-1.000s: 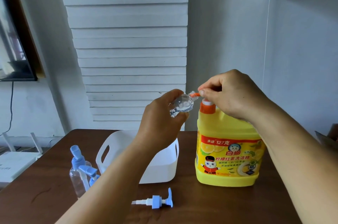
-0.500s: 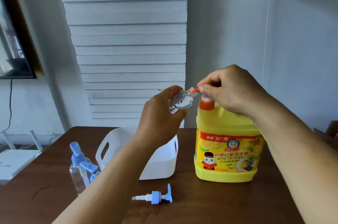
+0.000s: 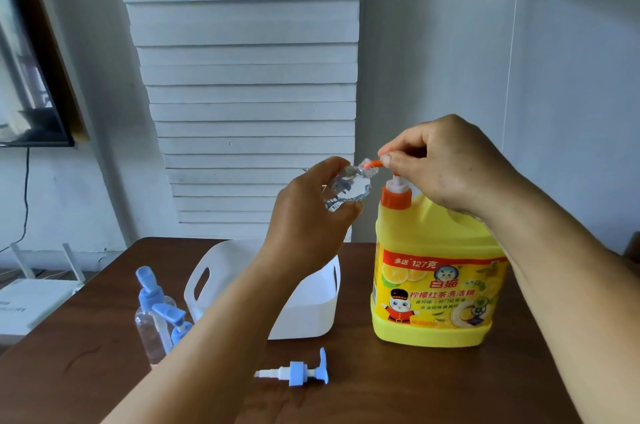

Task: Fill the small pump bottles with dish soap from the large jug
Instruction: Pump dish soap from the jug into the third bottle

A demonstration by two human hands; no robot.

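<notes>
Both hands grip: left (image 3: 304, 216) holds clear bottle (image 3: 346, 186) tilted, mouth toward jug's (image 3: 433, 285) nozzle (image 3: 374, 164); right (image 3: 446, 167) clasps pump.

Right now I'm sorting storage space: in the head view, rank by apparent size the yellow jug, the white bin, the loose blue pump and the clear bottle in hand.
1. Yellow plastic soap jug
2. White plastic handled bin, partly hidden by the forearm, so jug versus bin is unsure
3. Loose blue-and-white pump head and small clear bottle look alike

- Left hand (image 3: 304, 216) is showing bare, no glove, ring or watch
- Right hand (image 3: 446, 164) is showing bare too, nails cut short
- Both forearms are showing bare up to the frame's edge, no sleeve or cuff reaching into view
</notes>
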